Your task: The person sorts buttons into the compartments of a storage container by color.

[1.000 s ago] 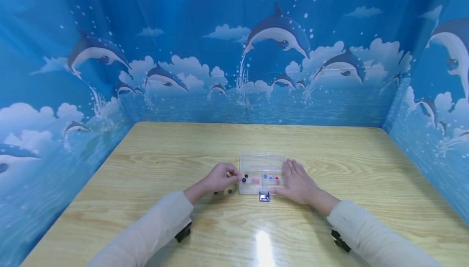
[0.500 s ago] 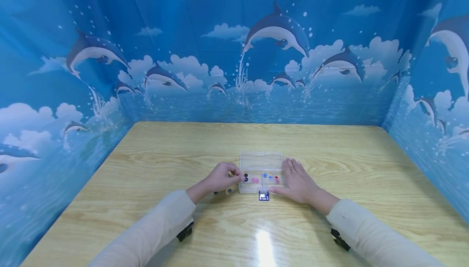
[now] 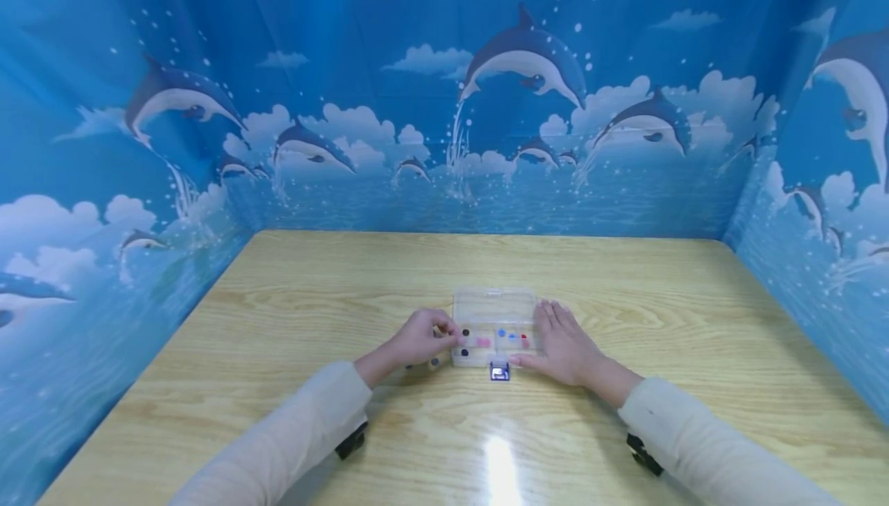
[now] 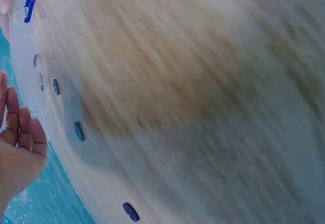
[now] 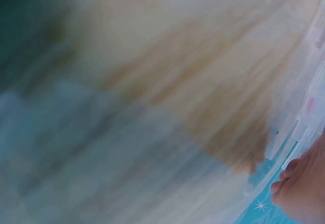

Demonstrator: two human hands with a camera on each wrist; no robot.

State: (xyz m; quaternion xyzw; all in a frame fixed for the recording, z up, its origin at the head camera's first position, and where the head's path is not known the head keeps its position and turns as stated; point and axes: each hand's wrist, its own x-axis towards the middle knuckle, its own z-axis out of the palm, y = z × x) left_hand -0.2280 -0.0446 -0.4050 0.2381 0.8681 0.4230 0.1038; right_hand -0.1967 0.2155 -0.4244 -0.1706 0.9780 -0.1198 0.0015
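Note:
A clear plastic box (image 3: 495, 308) with compartments lies with its lid raised toward the back. Inside, a dark button (image 3: 466, 332) sits in a rear-left compartment and another dark button (image 3: 464, 352) lies nearer the front. My left hand (image 3: 420, 336) hovers at the box's left edge, thumb and forefinger close together, other fingers loosely bent; no object shows between the fingertips. My right hand (image 3: 568, 348) rests along the box's right side with its fingers extended. In the left wrist view, dark buttons (image 4: 79, 131) lie on the table beside the box.
Pink pieces (image 3: 483, 342) and small blue and red pieces (image 3: 512, 335) occupy other compartments. A blue latch (image 3: 499, 372) sticks out at the box's front. The wood-grain table (image 3: 347, 274) is bordered by a dolphin-print curtain (image 3: 417, 182).
The dark button at my left fingertips has left them and now lies in the front-left part of the box. Both hands have barely moved.

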